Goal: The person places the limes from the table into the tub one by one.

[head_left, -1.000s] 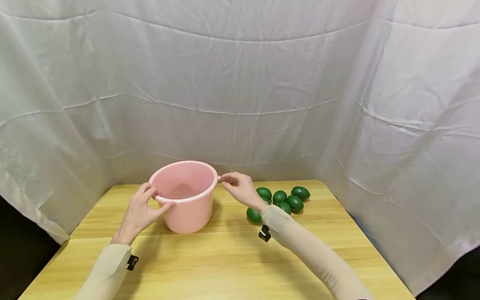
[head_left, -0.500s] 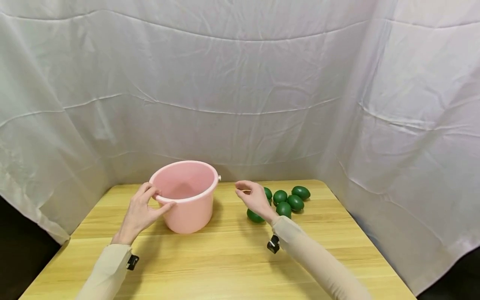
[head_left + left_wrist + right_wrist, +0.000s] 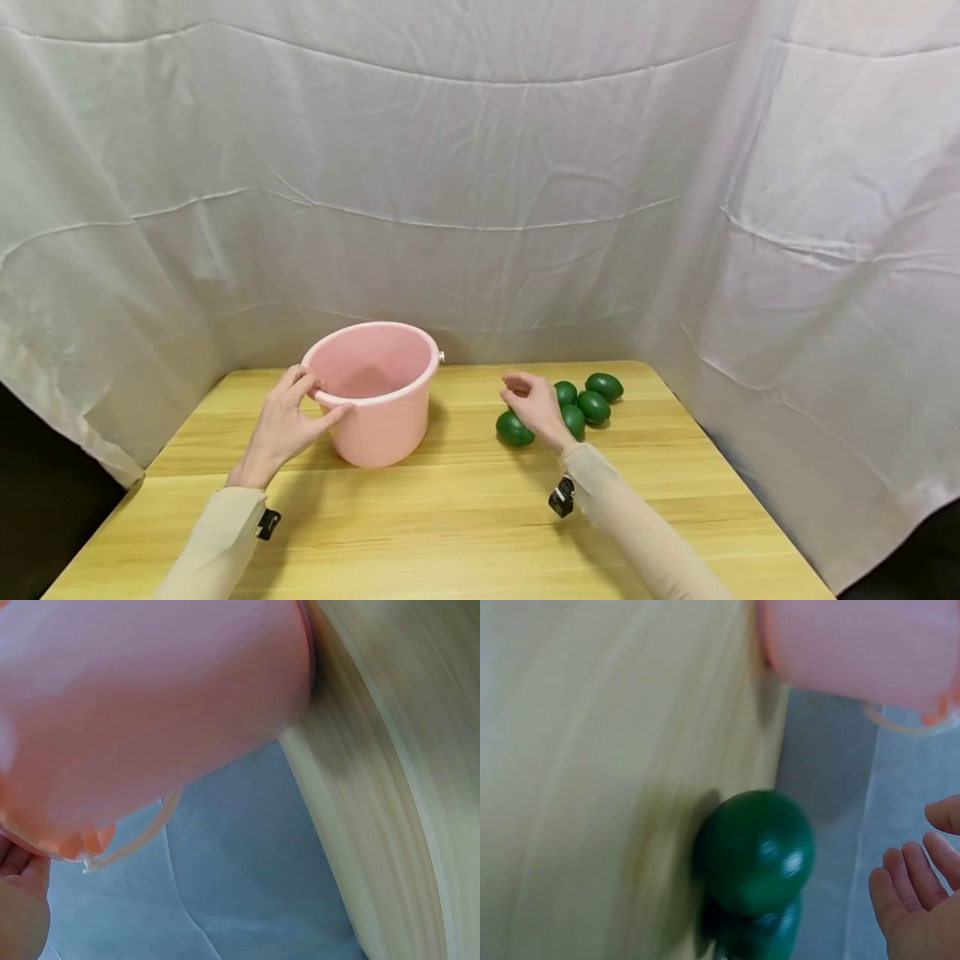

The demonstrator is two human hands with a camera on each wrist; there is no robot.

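A pink plastic bucket [image 3: 382,435] stands upright on the table, left of the middle. My left hand [image 3: 277,429] pinches its near-left rim, thumb outside and fingers over the edge. In the left wrist view the bucket's wall [image 3: 150,705] fills much of the picture, with part of the hand [image 3: 21,900] at the rim. Over the left side of a group of dark green avocados [image 3: 594,407], my right hand [image 3: 536,410] hovers with loosely bent fingers and nothing in them. The right wrist view has one avocado [image 3: 757,851] close by, apart from the hand [image 3: 922,904].
The wooden table [image 3: 420,533] runs up to a pale grey curtain [image 3: 480,167] at the back and sides. A thin bucket handle [image 3: 139,840] hangs on the bucket's far side. A small white knob [image 3: 442,357] sticks out from the right rim.
My right hand has left the knob on the bucket's right rim and moved right and slightly down to the avocados. The left hand has kept its grip on the rim.
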